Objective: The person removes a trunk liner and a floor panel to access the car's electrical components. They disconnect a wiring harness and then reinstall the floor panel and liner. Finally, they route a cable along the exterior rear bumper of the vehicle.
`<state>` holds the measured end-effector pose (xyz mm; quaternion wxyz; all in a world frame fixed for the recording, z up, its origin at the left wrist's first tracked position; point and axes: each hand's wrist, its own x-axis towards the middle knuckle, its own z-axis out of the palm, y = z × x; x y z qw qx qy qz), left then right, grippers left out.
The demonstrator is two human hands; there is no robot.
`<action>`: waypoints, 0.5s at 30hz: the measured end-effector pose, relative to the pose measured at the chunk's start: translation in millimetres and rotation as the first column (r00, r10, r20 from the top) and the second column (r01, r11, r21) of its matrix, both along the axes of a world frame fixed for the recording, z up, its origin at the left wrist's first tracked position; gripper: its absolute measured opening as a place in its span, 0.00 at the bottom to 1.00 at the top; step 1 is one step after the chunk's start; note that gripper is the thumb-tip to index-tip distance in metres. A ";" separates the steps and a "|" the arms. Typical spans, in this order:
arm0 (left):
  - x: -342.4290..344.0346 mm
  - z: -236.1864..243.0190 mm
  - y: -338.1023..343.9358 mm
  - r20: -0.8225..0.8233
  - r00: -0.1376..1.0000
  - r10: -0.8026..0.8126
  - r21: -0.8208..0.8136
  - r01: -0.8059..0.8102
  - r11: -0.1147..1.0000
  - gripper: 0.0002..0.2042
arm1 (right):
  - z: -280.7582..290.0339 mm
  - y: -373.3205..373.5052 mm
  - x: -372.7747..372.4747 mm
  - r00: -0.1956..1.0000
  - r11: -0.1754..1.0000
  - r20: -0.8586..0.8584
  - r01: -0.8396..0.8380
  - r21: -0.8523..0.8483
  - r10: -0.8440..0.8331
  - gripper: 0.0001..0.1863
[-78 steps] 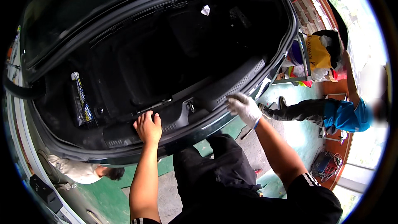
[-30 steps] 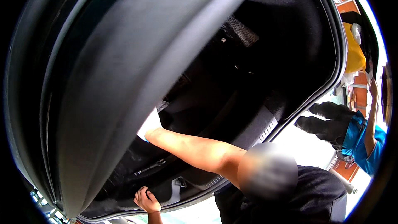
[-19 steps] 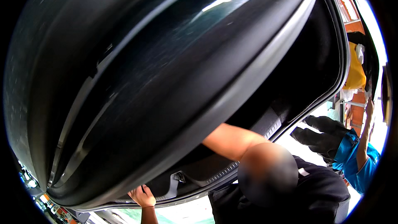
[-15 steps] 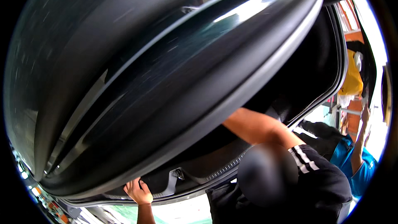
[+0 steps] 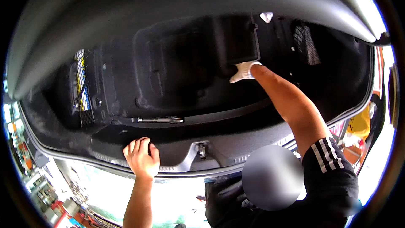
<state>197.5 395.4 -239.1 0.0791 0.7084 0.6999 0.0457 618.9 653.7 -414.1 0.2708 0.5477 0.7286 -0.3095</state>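
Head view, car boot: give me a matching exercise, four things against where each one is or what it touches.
Things:
1. left hand
2. right hand
3. metal tool
4. net pocket

Places:
A. on the boot's left side wall
B. flat on the sill trim at the boot's rear edge
C. lying on the boot floor near the sill
D. deep inside, gloved, against the raised floor panel

Pairs: 1-B, 2-D, 3-C, 4-A

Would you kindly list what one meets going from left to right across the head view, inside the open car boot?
Net pocket on the left wall → bare left hand on the boot sill → metal tool on the floor → latch striker → gloved right hand on the dark floor panel → mesh vent.
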 end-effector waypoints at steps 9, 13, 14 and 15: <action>-13.4 3.3 -6.9 0.023 0.997 0.074 0.061 -0.076 0.995 0.07 | 57.7 0.7 -39.6 0.995 0.999 0.097 0.019 -0.034 -0.016 0.52; -17.7 3.2 -14.9 0.015 0.993 0.113 0.054 -0.114 0.992 0.07 | 65.5 -7.5 -45.4 0.998 0.998 0.050 0.043 -0.043 -0.040 0.54; -17.5 1.5 -10.5 0.015 0.995 0.102 0.077 -0.103 0.992 0.08 | 63.9 -3.9 -43.9 0.991 0.989 0.105 0.095 -0.114 -0.083 0.55; -15.2 -2.1 -9.5 0.015 0.995 0.101 0.078 -0.102 0.992 0.08 | 56.2 -1.5 -37.0 0.995 0.990 0.064 0.089 -0.105 -0.082 0.57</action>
